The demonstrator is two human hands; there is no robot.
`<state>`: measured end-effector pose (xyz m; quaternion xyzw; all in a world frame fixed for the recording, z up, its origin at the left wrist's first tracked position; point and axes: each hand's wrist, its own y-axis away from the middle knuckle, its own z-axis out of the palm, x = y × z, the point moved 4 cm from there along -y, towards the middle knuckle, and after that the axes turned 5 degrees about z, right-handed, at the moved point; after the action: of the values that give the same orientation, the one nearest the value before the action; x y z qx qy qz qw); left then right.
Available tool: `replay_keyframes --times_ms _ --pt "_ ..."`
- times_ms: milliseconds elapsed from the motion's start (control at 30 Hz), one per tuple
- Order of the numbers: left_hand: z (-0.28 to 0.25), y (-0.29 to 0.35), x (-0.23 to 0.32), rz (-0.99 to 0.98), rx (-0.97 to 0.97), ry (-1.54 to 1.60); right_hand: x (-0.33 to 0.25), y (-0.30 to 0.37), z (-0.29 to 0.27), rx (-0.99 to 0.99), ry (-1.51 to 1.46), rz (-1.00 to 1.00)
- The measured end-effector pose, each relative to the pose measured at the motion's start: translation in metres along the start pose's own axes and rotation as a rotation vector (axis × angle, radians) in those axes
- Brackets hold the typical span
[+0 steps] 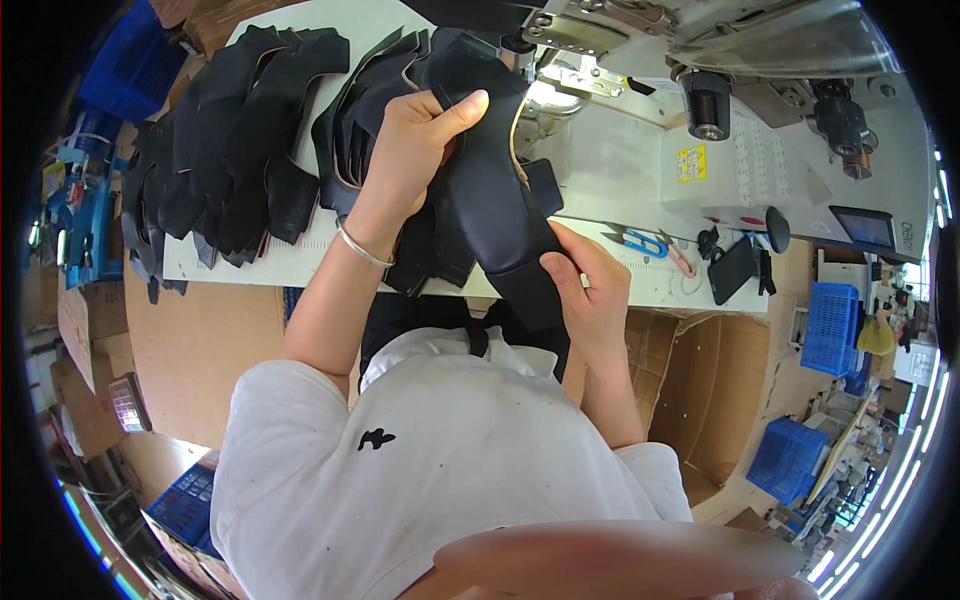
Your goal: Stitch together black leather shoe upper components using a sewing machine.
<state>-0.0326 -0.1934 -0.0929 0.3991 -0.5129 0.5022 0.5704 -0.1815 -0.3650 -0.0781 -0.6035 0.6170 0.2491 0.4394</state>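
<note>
As we look down on the white worktable (320, 262), a smooth black, curved, leather-like panel with a pale cut edge (485, 200) occupies the centre, held slantwise between two bare hands above the table's near edge. We note that it partly hides a fanned bundle of similar black panels (345, 125) behind it, and that the left hand (418, 140) covers more of that bundle. Farther left lies a larger overlapping heap of black panels (225, 140). Beyond the held panel, we find a metal machine head (580, 40) near its upper end, beside a bright light. To the right, blue-handled snips (640, 242), pink-handled scissors (682, 258) and a flat black box (732, 270) rest on the table, well apart from the left hand. Below the table's right end stands an open brown cardboard box (715, 400).

We see the left hand gripping the panel's upper left side, thumb extended across its face; a pale bracelet (362, 245) circles the wrist, and the forearm slants up and inward. The right hand (590, 280) pinches the lower right edge between thumb and fingers, its forearm rising steeply from the elbow.
</note>
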Motion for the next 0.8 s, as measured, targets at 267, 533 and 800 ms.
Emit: replay_keyframes --times_ms 267,533,800 --pt "0.006 0.008 0.006 0.018 0.032 -0.005 0.002 -0.009 -0.023 -0.056 0.032 0.004" --pt "0.019 0.019 0.002 -0.012 -0.042 -0.019 0.02 -0.032 -0.059 -0.25 -0.168 0.174" --pt "0.024 0.018 0.002 0.018 -0.001 0.05 0.016 -0.041 -0.064 -0.28 -0.178 0.173"
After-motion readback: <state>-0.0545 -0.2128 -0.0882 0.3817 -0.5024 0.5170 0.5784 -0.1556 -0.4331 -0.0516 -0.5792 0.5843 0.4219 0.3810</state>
